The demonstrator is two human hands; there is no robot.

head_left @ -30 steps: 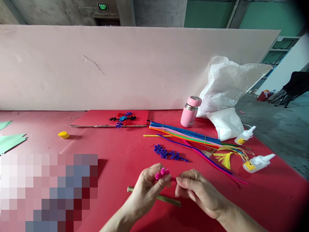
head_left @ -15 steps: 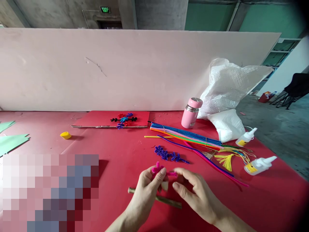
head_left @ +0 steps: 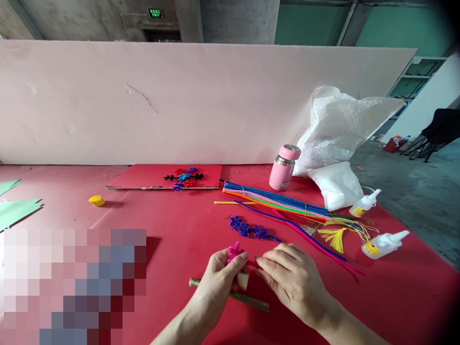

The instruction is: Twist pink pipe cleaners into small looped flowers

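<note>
A concrete room with a lit exit sign (head_left: 155,13) stands behind a pale panel (head_left: 201,105), which closes off the far edge of a red table (head_left: 172,225). Near the front edge, the left hand (head_left: 214,283) grips a pink flower (head_left: 235,251) between thumb and fingers, its loops standing above the thumb, probably to keep the bloom steady while its pink stem (head_left: 251,263) points toward the other hand. The right hand (head_left: 297,279), its back turned up, appears to pinch the stem's end with fingertips drawn together, a hold suited to drawing or twisting it. (A pale piece (head_left: 243,281) shows below the left thumb; its nature cannot be told.) A wooden stick (head_left: 251,301) lies beneath the left hand, and a purple sprig (head_left: 246,227) just beyond both hands. The bundle of coloured stems (head_left: 276,200) and the two glue bottles (head_left: 384,245) (head_left: 364,203) sit to the right, presumably for easy reach. Compared with half a second earlier, the right thumb, then well apart from the fingers, has closed in toward them, and the flower's loops look more bunched; the sprig, stick and bottles lie unchanged.
</note>
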